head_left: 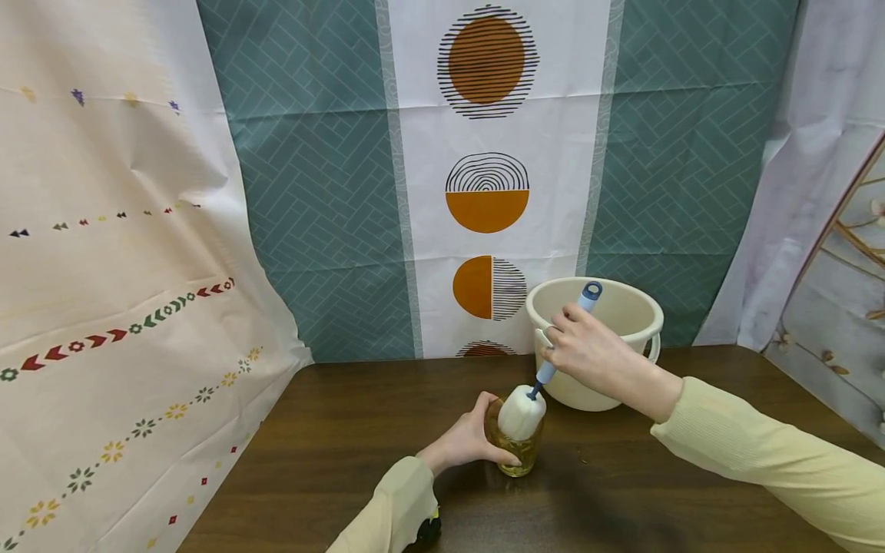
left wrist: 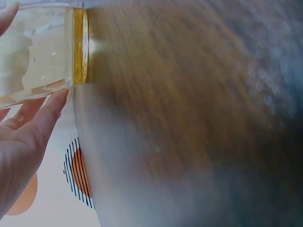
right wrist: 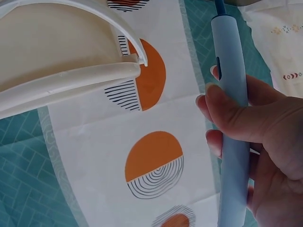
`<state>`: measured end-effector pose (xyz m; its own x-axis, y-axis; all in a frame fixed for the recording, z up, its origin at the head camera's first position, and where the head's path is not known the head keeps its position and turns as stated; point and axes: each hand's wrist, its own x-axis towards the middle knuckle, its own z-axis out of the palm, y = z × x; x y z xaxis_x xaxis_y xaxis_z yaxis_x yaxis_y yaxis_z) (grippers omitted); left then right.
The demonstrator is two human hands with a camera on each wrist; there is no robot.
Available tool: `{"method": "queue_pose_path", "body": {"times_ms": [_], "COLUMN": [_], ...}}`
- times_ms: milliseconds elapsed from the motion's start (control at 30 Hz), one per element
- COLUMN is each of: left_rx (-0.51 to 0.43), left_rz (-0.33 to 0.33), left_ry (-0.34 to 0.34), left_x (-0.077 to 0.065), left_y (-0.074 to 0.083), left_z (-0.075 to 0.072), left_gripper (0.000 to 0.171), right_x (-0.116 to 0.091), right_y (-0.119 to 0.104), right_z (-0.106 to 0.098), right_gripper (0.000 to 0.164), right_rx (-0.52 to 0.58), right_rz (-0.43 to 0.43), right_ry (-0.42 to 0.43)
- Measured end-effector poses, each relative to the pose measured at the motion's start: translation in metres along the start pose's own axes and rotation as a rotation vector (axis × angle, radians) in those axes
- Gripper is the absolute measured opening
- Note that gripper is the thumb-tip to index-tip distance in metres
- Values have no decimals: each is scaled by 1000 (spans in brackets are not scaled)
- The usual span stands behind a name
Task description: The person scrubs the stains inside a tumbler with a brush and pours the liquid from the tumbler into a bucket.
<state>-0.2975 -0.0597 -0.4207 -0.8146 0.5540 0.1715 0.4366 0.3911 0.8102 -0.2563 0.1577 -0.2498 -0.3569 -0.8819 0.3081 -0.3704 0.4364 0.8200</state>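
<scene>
My left hand [head_left: 466, 439] grips an amber glass cup [head_left: 527, 459] from its left side, thumb across the near wall. A sponge cup brush [head_left: 522, 413] with a white head sits partly inside the cup's mouth. In the head view, my right hand [head_left: 586, 349] holds the brush by its pale blue handle [head_left: 546, 373], which slants up to the right. The right wrist view shows fingers and thumb wrapped round that handle [right wrist: 230, 61]; the brush head is out of that view. In the left wrist view, the cup's thick base [left wrist: 80, 47] shows close to the tabletop.
A cream bucket [head_left: 581, 393] with a handle stands behind the cup, beneath my right hand. The dark wooden table [head_left: 332, 430] ends at a patterned curtain [head_left: 318, 192] at the back. Light patterned cloth [head_left: 124, 307] hangs on the left.
</scene>
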Motion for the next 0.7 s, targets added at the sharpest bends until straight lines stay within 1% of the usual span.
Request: {"method": "queue_pose_path", "body": {"times_ms": [233,400,700], "left_rx": [-8,-5,-21], "left_rz": [-7,-17,4], "left_ry": [-11,-10,-15], "left_x": [0,0,1], "left_y": [0,0,-1], "left_z": [0,-1,0], "left_gripper": [73,75,73], "right_x": [1,2,2], "right_y": [1,1,2], "right_z": [-2,-5,-6], "right_gripper": [16,18,19], "right_rx": [1,-12,-3], "right_rz": [-9,-20,-26], "right_ry": [4,-23,-34]}}
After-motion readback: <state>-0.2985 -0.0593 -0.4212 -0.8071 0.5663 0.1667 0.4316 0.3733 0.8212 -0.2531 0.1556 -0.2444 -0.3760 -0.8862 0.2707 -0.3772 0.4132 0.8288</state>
